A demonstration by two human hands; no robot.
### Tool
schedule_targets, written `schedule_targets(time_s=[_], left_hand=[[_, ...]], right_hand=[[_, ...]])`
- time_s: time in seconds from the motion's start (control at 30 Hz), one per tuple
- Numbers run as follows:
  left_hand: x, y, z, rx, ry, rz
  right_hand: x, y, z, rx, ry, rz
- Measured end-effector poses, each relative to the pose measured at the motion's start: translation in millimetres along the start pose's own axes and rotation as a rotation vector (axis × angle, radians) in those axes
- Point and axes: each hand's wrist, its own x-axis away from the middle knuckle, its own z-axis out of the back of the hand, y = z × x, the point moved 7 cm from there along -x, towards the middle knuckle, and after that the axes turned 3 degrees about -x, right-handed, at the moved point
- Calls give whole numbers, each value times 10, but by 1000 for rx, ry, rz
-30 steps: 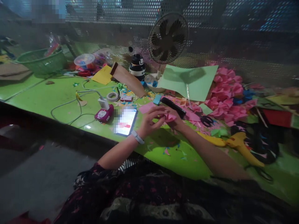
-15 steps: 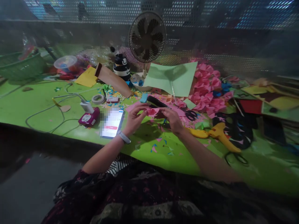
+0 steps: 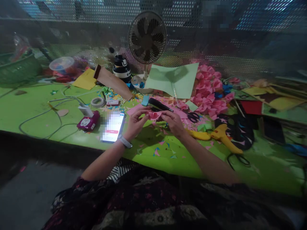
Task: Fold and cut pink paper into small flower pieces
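Between my two hands is a small folded pink paper flower [image 3: 154,115], held above the green table. My left hand [image 3: 137,123], with a pale watch on its wrist, pinches the flower's left side. On its right side my right hand [image 3: 174,122] has thumb and fingers closed. Just behind the fingers lie a black-handled tool [image 3: 160,103] and black-handled scissors [image 3: 192,117], among pink paper scraps. A large pile of similar pink folded papers [image 3: 208,89] rises to the right, beside a pale green sheet [image 3: 172,78].
A lit phone [image 3: 113,127] and a purple plug adapter [image 3: 88,122] with cables lie left of my hands. A yellow hot glue gun [image 3: 223,135] rests at right. Behind stand a fan [image 3: 147,38] and a dark bottle [image 3: 122,70]. A tape roll [image 3: 98,102] lies mid-left.
The whole scene has shifted slightly left in view as my head turned. Both hands keep hold of the pink paper flower, with hardly any change in their grip.
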Motion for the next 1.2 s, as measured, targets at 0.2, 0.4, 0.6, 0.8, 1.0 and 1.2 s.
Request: schedule_targets(time_s=[0.2, 0.4, 0.6, 0.8, 1.0, 1.2], left_hand=[[11, -24, -23, 37, -14, 32], [25, -59, -78, 91, -53, 33], [29, -146, -53, 343, -40, 218], [50, -194, -79, 502, -48, 422], [48, -154, -99, 538, -51, 435], [52, -154, -98, 529, -52, 434]], right_hand=[[9, 38, -4, 53, 8, 21], [28, 54, -68, 186, -41, 87], [6, 69, 10, 108, -11, 13], [19, 204, -22, -139, -62, -192], [50, 198, -71, -157, -84, -222], [64, 151, -94, -194, -81, -234]])
